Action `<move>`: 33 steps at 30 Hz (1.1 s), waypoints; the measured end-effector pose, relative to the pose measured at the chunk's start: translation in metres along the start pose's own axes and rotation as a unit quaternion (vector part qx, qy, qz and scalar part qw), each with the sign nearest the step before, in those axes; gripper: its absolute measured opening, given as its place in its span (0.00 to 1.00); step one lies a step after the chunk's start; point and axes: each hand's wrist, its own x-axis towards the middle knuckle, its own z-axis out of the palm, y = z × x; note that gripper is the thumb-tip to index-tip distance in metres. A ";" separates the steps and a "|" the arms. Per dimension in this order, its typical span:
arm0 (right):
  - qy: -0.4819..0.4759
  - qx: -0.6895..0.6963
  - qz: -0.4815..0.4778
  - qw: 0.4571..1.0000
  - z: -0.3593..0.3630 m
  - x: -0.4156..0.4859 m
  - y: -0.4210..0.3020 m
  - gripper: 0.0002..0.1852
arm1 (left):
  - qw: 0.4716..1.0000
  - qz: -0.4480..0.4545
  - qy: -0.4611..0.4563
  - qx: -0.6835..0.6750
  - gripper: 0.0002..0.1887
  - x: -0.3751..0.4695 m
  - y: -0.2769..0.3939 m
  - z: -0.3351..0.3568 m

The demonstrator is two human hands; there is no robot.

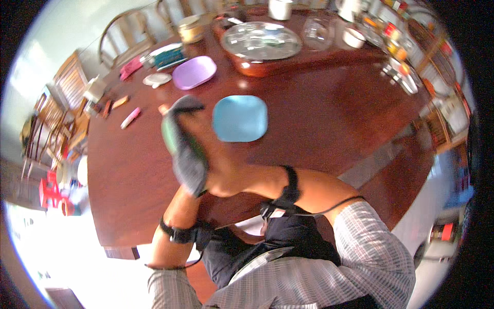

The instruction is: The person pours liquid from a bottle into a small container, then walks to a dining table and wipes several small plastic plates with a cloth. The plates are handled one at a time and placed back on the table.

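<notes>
A grey cloth [189, 170] and a green object [170, 133], perhaps a dish, are held up together above the wooden table [308, 127]. My left hand [164, 109] is mostly hidden behind them; only fingertips show past the upper left edge, and it appears to support the green object. My right hand [216, 154], blurred, lies over the near side with its fingers on the grey cloth. A light-blue square dish [240, 118] with rounded corners rests on the table just right of my hands. Beyond them sits a similar purple dish [194, 72].
A large round tray of glassware [262, 40] stands at the far side, beside a glass bowl [318, 34] and a white cup [354, 37]. A pink-and-white object [131, 118], a white lid-like object [157, 79] and a lidded jar [190, 29] are at the left.
</notes>
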 end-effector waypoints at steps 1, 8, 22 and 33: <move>0.019 0.028 -0.008 0.999 0.000 0.001 0.003 0.42 | 1.000 0.001 -0.001 -0.009 0.46 0.000 0.001 0.004; 0.013 0.140 0.107 0.984 -0.003 -0.006 0.003 0.34 | 0.999 -0.013 0.025 -0.026 0.50 0.008 0.014 0.031; 0.011 0.207 0.166 0.964 0.020 -0.034 0.004 0.30 | 0.972 0.059 0.217 0.074 0.47 0.032 0.000 0.011; 0.094 0.283 0.246 0.922 0.000 -0.013 0.049 0.28 | 0.944 0.184 0.150 0.228 0.41 0.032 0.020 0.022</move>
